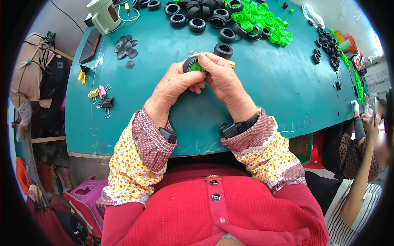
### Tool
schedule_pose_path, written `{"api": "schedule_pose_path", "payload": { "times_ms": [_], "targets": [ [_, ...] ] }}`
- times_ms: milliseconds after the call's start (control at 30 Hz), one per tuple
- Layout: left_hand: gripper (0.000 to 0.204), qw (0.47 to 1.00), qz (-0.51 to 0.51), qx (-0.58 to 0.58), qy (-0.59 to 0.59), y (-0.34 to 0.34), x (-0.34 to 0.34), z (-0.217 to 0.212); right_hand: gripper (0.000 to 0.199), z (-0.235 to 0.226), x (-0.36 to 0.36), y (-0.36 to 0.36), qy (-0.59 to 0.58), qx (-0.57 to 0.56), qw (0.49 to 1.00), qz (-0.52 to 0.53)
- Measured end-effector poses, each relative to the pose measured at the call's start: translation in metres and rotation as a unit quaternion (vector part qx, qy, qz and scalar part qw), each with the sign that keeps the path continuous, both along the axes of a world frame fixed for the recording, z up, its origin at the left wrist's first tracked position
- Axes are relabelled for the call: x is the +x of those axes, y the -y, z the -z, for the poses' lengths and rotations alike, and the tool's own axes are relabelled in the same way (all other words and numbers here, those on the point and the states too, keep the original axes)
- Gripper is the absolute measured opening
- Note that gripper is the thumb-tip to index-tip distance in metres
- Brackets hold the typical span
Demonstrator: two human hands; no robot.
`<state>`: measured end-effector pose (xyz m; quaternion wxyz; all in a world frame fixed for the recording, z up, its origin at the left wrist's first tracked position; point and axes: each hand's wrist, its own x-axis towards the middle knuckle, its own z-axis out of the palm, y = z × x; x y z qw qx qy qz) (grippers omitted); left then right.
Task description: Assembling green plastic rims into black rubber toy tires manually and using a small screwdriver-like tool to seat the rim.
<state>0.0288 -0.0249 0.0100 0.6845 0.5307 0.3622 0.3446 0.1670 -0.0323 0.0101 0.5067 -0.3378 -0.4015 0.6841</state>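
From afar, I saw the left hand (169, 84) and right hand (223, 80), fingers clasping the black tyre (188, 65) with green hub (198, 67) over the table (131, 86), where even thumb pressure seemed wisest

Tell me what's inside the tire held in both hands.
A green hub shows inside the black tire. The left hand and right hand cover the rest, so its far side can't be seen.
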Motion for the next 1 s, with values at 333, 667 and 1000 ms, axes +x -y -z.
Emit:
{"api": "schedule_pose_path", "payload": {
  "times_ms": [333,667,1000],
  "targets": [
    [0.019,0.998,0.048,0.024,-0.024,0.000,0.003,-0.001,0.022,-0.001,0.004,0.003,0.007,-0.011,1.000,0.014],
    [0.019,0.998,0.046,0.023,-0.047,0.004,0.007,-0.007,0.023,0.000,0.006,0.002,0.026,-0.034,0.999,0.030],
    [0.024,0.993,-0.051,-0.050,0.096,-0.007,-0.002,-0.001,0.040,0.002,0.006,-0.005,-0.006,-0.007,1.000,0.000]
  ]
}}
